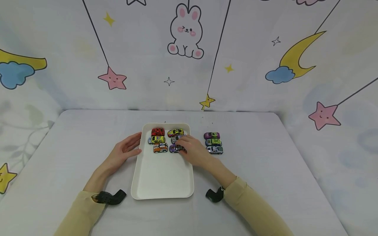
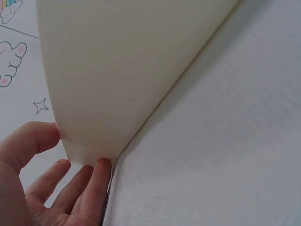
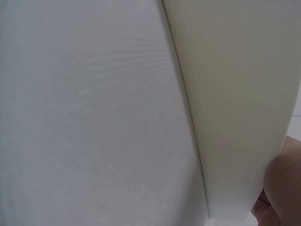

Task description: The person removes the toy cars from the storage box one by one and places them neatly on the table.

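Note:
A white tray (image 1: 162,177) lies on the table, with several small toy cars in its far half. On its left side are a red car (image 1: 157,131), a yellow car (image 1: 156,140) and an orange car (image 1: 160,148). To their right sit a yellow-and-black car (image 1: 175,132), a grey car (image 1: 175,139) and a purple car (image 1: 173,148). My right hand (image 1: 193,151) reaches over the tray's right rim and pinches the purple car, its fingers partly covering the grey one. Against the tray's left wall rest the extended fingers of my left hand (image 1: 122,152).
Right of the tray, a column of toy cars stands on the white-covered table (image 1: 251,196): a purple one (image 1: 211,135), a green one (image 1: 213,142) and a silver one (image 1: 214,150). A cartoon-printed cloth (image 1: 141,49) hangs behind the table's far edge.

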The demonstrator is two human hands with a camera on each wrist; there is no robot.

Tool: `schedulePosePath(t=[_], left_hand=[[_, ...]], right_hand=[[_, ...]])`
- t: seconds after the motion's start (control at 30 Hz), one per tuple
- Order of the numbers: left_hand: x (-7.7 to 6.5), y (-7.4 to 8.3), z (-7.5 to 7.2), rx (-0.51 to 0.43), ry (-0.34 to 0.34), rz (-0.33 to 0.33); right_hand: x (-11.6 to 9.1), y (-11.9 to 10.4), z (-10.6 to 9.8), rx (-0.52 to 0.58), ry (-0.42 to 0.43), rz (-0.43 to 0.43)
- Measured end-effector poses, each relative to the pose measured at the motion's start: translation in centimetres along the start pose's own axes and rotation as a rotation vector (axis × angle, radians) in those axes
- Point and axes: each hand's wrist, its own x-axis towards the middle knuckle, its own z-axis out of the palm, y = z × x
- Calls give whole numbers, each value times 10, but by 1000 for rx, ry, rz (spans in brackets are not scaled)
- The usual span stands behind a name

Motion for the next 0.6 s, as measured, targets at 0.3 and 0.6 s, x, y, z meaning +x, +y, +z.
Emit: schedulePosePath(t=[0.3,0.6], left_hand=[[0,0,0,-3,-1,-4],[0,0,0,-5,-1,-5]], right_hand=[[-1,2,2,7,-6,8],[-3,2,2,5,-4,0]])
